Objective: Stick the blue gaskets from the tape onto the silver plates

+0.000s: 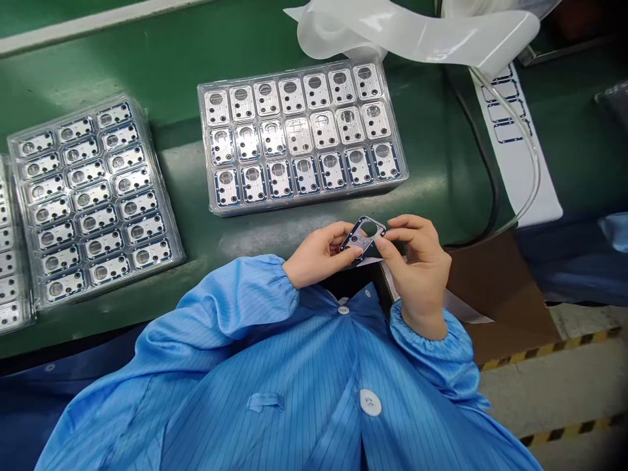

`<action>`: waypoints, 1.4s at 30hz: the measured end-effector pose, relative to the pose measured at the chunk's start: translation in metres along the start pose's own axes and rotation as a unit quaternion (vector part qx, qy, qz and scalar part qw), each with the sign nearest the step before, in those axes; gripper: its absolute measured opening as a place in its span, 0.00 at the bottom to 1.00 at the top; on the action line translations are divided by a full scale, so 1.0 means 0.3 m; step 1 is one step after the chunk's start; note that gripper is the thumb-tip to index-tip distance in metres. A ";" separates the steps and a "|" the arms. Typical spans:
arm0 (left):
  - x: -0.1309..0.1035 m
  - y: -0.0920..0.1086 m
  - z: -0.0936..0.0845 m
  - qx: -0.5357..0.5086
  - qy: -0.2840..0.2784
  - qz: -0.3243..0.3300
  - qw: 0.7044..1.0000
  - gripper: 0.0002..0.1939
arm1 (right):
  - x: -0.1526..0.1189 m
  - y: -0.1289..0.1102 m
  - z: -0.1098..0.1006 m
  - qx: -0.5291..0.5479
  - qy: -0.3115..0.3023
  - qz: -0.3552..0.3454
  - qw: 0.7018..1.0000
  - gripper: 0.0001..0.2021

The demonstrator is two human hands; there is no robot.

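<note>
A small metal plate [362,238] with a large round hole and a dark blue edge is held tilted in front of my chest. My left hand [321,254] grips its left side between thumb and fingers. At the plate's right edge, my right hand [416,265] pinches with thumb and fingertips. Just beyond my hands lies a clear tray stack [305,197] with rows of similar silver plates; those in the nearest row show blue edges.
More filled trays [169,239] stand at the left on the green table [171,39]. White film strip [417,36] curls at the back. On the right are a sheet of blue frames [532,190], a black cable [478,144] and brown cardboard [500,294].
</note>
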State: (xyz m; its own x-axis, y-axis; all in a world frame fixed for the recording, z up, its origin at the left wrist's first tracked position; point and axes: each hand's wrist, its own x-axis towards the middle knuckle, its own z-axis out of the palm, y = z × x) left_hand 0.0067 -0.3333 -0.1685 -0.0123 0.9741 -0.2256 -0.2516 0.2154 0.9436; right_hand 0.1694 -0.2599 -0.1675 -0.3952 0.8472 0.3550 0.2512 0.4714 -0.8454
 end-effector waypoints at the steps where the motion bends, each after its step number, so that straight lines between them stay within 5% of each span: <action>1: 0.000 0.001 0.000 -0.002 0.000 -0.001 1.000 0.16 | 0.001 -0.002 0.001 -0.015 0.003 -0.011 1.000 0.02; 20: -0.003 0.002 -0.003 -0.009 -0.003 -0.003 1.000 0.17 | -0.002 0.022 0.014 -0.157 0.033 -0.113 0.981 0.07; 27: -0.003 -0.003 -0.004 -0.003 -0.007 0.013 1.000 0.18 | -0.015 0.009 0.009 -0.031 -0.022 0.043 0.998 0.10; 42: -0.007 -0.003 -0.002 -0.007 -0.023 0.015 1.000 0.19 | -0.015 0.006 0.021 0.095 -0.058 0.157 0.981 0.19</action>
State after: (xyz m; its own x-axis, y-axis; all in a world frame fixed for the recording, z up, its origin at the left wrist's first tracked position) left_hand 0.0063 -0.3355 -0.1690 0.0234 0.9824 -0.1855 -0.2658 0.1850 0.9461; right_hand 0.1659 -0.2645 -0.1731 -0.4251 0.9047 0.0272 0.2108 0.1282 -0.9691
